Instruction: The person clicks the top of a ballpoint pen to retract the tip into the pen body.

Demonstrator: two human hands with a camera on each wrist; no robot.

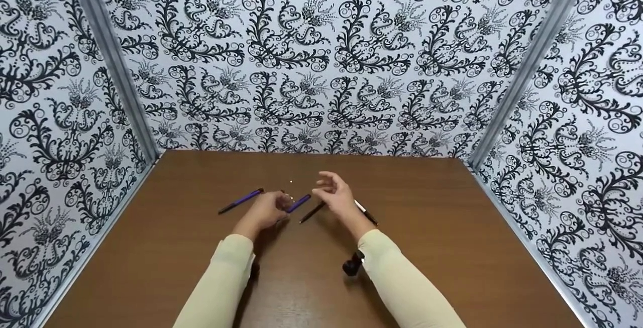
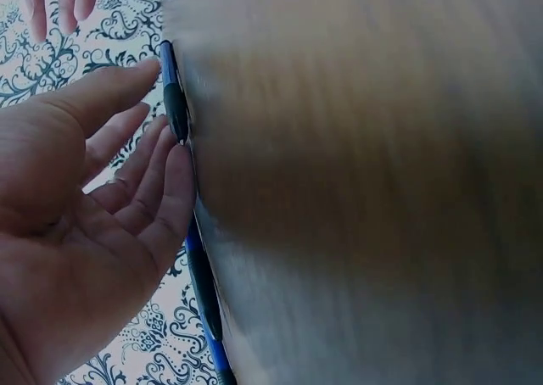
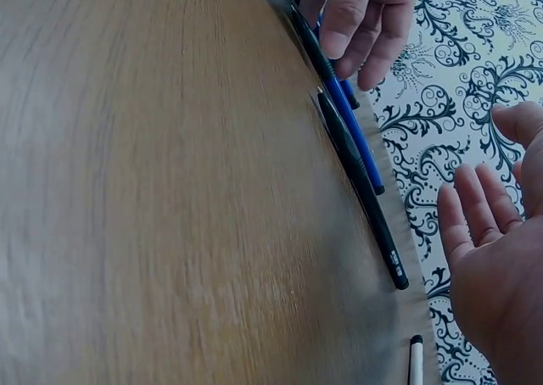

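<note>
near black pen (image 1: 312,212), right hand (image 1: 338,197) gapes loosely

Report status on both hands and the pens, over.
Left hand open at blue pen beside black pen, touch unclear. Right hand open, raised, holding nothing. Both pens lying on table. Head view: left hand hides blue pen's near end.

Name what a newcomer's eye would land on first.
First, the black-and-white scrollwork panels rising behind and beside the brown tabletop. Then, around mid-table, the left hand near a blue pen and the right hand near a black pen.
</note>
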